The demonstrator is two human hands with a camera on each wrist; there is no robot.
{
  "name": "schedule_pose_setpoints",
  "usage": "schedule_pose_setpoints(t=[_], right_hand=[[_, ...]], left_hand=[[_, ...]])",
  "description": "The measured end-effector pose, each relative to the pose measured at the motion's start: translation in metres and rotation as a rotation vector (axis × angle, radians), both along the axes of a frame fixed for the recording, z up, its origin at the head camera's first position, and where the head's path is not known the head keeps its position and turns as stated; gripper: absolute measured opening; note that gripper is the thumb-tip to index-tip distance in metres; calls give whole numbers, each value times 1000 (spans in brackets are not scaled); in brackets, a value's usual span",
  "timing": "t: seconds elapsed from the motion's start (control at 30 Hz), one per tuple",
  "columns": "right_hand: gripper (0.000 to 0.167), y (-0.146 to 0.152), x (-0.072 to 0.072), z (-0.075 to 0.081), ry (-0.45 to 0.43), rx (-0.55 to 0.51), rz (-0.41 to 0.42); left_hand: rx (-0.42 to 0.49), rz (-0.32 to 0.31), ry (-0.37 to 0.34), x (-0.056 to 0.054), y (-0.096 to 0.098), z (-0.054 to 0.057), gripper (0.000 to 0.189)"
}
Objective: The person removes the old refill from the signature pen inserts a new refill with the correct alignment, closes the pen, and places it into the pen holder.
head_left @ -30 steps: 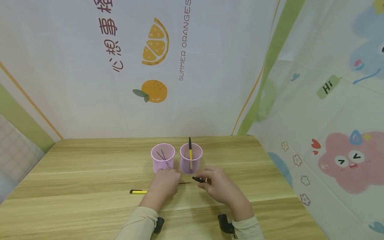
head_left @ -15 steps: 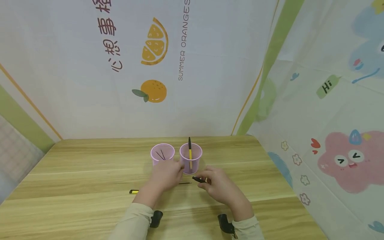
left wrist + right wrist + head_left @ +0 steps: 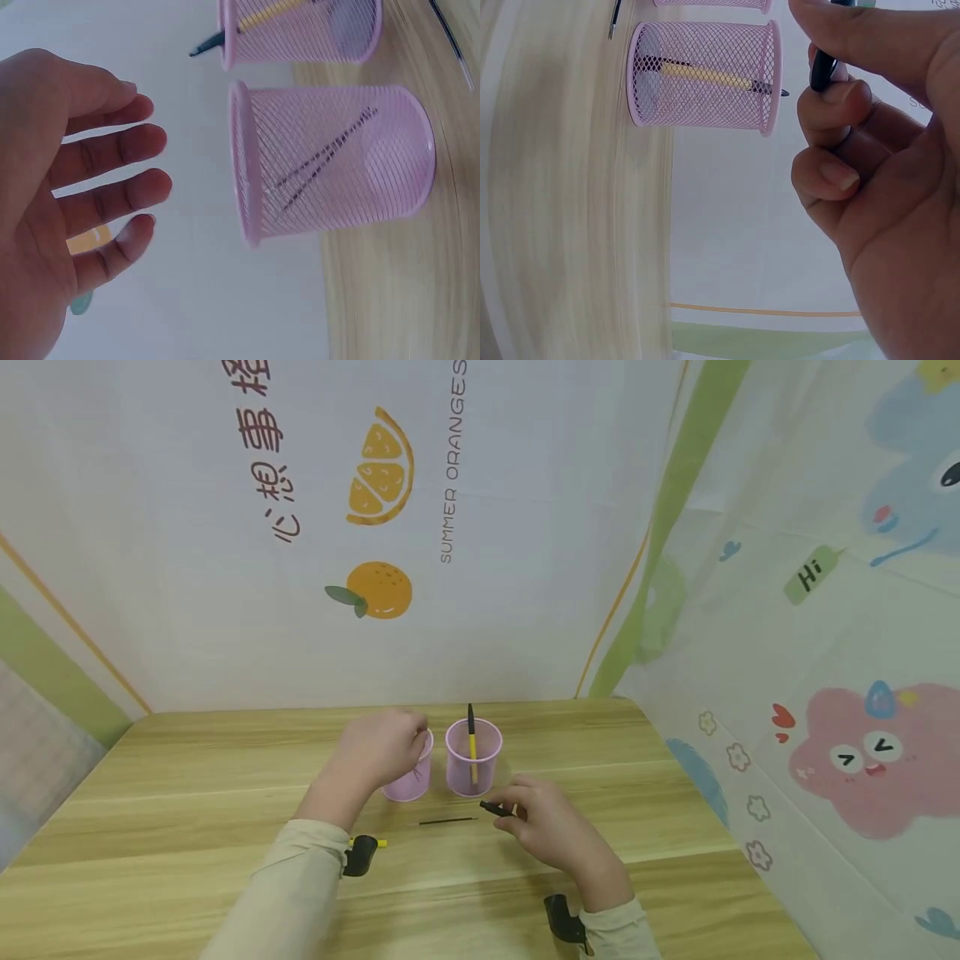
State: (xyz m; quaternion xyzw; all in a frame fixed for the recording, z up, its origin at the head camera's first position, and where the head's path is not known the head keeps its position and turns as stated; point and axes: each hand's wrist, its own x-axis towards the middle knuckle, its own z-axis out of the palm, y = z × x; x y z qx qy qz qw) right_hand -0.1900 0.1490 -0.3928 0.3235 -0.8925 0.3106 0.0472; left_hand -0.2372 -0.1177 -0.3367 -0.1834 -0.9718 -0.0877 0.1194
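Observation:
My left hand (image 3: 381,746) is over the rim of the left pink mesh cup (image 3: 407,785). The left wrist view shows its fingers (image 3: 142,187) loosely bent, holding nothing, apart from the cup. Two thin dark pen refills (image 3: 322,161) lean inside that cup. My right hand (image 3: 551,827) pinches a short black pen part (image 3: 495,808) between thumb and fingers, low over the table in front of the right pink cup (image 3: 472,772). Another thin dark refill (image 3: 447,821) lies on the table between the hands. A yellow pen part (image 3: 382,843) is mostly hidden behind the left wrist camera.
A yellow and black pen (image 3: 472,743) stands in the right cup, its black end above the rim. Black wrist cameras (image 3: 362,855) stick out at both sleeves. A printed white cloth (image 3: 525,568) hangs behind the wooden table (image 3: 585,752), another at the right.
My left hand has risen from the table in front of the cups and moved up and left over the left cup, uncovering the refill on the table. The right hand has stayed put.

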Motion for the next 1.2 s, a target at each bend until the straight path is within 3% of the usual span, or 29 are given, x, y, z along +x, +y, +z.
schedule_pose_setpoints(t=[0.17,0.43,0.73,1.07,1.2], right_hand=[[22,-1,0,1,-6,10,2],[21,-1,1,0,-32,8,2],[21,-2,-1,0,-26,17,2],[21,-2,-1,-1,-21,13,4],[22,-2,-1,-1,-20,23,1]], left_hand=[[-58,-9,-23,-9,-4,-8,25],[-160,-4,-130,-22,-9,-20,24],[-250,-14,-241,-34,-9,-21,18],[-215,9,-382,-36,-6,-19,19],[-211,30,-408,-37,-6,-19,17]])
